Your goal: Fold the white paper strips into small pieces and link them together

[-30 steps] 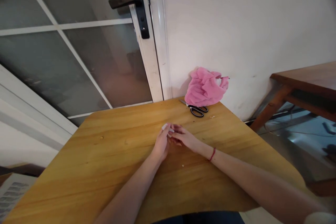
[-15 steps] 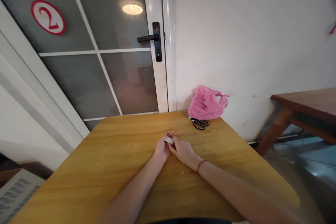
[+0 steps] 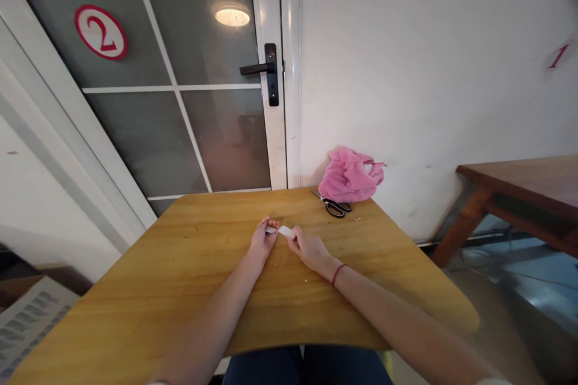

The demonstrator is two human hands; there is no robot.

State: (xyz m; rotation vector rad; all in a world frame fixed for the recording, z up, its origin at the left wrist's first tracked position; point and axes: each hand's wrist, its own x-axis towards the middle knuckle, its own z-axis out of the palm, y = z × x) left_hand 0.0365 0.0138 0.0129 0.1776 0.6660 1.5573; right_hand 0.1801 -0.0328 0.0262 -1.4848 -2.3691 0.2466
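Note:
Above the wooden table (image 3: 194, 277), my two hands are a short way apart. My right hand (image 3: 311, 248) is closed, pinching one end of a small white flat piece (image 3: 286, 232) that points toward the left hand. My left hand (image 3: 262, 240) curls round a thin pale piece (image 3: 271, 230), mostly hidden by its fingers. The inner ends of the two pieces nearly meet; whether they join I cannot tell. What they are is too small to make out.
Black-handled scissors (image 3: 336, 207) lie at the table's back right, partly beneath a bunched pink cloth (image 3: 350, 175) by the wall. Small crumbs (image 3: 306, 281) dot the tabletop. Behind is a glazed door (image 3: 221, 138); another table (image 3: 519, 171) stands right, a printed box (image 3: 34, 325) lower left.
My hands were together round one whitish piece. They have parted, the left moving left, and a pale piece now shows in each hand. The camera view has shifted slightly.

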